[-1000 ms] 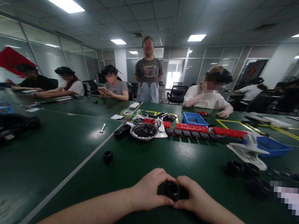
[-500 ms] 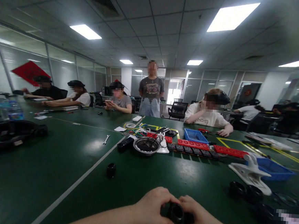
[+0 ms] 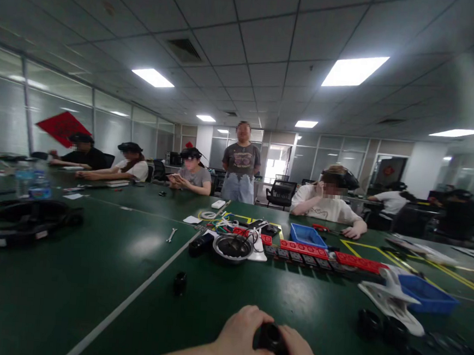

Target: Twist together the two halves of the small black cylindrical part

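Observation:
Between both hands, low in the head view, is a black ring-shaped part (image 3: 271, 336) with a round hole in its end. My left hand (image 3: 240, 339) curls round its left side, thumb in front and fingers behind. Against its right side is my right hand (image 3: 299, 354), its fingers closed on the same part and partly cut off by the lower edge. A similar small black part (image 3: 180, 283) stands alone on the green table (image 3: 129, 295), left of my hands. Several more black round parts (image 3: 369, 323) lie to the right.
Ahead are a round metal dish (image 3: 232, 248), red strips (image 3: 305, 249), a blue tray (image 3: 308, 235) and a white clamp stand (image 3: 391, 299) by another blue tray (image 3: 427, 293). A wrench (image 3: 171, 234) and black headset (image 3: 28, 221) lie left. People sit around the table; one stands behind.
The camera has tilted up, so the scene sits lower. My hands have turned the black part slightly and shifted a little left and down, still gripping it.

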Tool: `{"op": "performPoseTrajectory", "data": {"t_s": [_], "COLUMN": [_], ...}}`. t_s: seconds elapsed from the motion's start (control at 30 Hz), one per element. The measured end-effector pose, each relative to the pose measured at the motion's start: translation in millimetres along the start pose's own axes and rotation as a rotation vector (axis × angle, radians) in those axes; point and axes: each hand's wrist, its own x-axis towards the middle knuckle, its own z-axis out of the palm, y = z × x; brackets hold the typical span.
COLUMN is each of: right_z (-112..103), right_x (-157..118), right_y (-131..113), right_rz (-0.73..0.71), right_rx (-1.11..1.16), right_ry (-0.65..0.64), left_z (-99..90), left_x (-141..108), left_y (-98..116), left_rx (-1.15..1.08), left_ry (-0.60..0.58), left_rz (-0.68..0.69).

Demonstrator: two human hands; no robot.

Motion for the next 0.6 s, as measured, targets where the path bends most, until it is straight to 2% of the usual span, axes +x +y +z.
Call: {"op": "performPoseTrajectory", "data": {"t_s": [0.13,0.2,0.3,0.43,0.5,0.6], "right_z": [-10.2,-8.0,3.4,13.8,12.9,7.1], "right_x": [1.3,1.5,1.1,-3.8,-6.6,-8.0], "right_y": [13.2,15.1,11.9,-4.8,-13.8,-17.0], "right_rz": [-0.011,0.011,0.041,0.072,0.112,0.111], "right_rx": [0.300,0.322,0.196,-0.107,-0.270,-0.318], "right_ry": [-0.121,-0.096,0.035,0.213,0.258,0.249], "left_z": [-7.0,-9.6,-8.2,3.3,7.9,6.7], "left_x": [5.8,7.7,7.5,1.9,-0.8,-1.0], "left_y": [1.4,2.5,3.4,6.4,9.3,12.2], "left_rx": [-0.016,-0.022,-0.031,-0.005,0.010,-0.002], "left_ry": [-0.066,-0.106,-0.110,0.035,0.096,0.052], "left_rz": [0.015,0.013,-0.021,-0.073,-0.079,-0.053]}}
